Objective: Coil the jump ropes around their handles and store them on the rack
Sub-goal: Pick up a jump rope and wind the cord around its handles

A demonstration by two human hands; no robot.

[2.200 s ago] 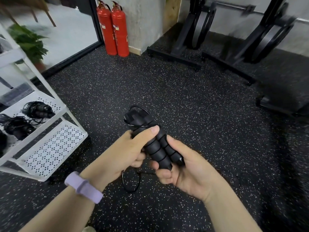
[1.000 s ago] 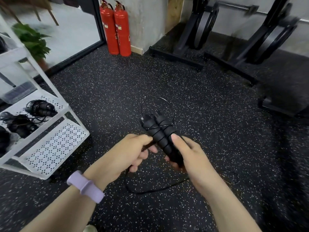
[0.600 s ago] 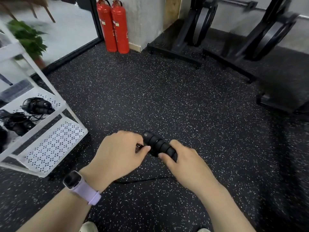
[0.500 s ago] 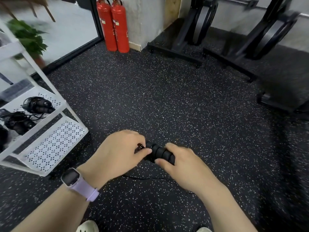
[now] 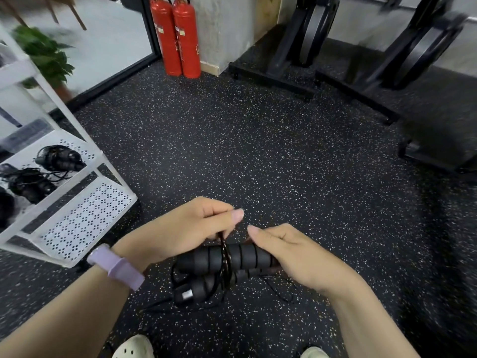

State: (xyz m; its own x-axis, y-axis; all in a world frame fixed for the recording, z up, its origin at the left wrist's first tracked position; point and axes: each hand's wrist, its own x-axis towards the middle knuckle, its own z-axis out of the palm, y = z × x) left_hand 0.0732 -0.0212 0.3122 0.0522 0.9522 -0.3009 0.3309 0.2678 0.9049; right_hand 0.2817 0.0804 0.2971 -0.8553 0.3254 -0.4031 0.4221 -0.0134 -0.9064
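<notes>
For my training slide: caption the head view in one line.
Right hand grips paired jump-rope handles while left hand pinches the cord wrapped across them; coiled ropes sit on the white rack.

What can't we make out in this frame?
Head view only:
- Handles: right ends hidden inside right hand.
- Cord: pinch point hidden under left hand fingers; number of wraps unclear.
- Rack: cut by left edge; stored ropes partly hidden.
- Background blurred.

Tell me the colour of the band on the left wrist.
The wrist band is pale lilac; the head view shows it.
</notes>
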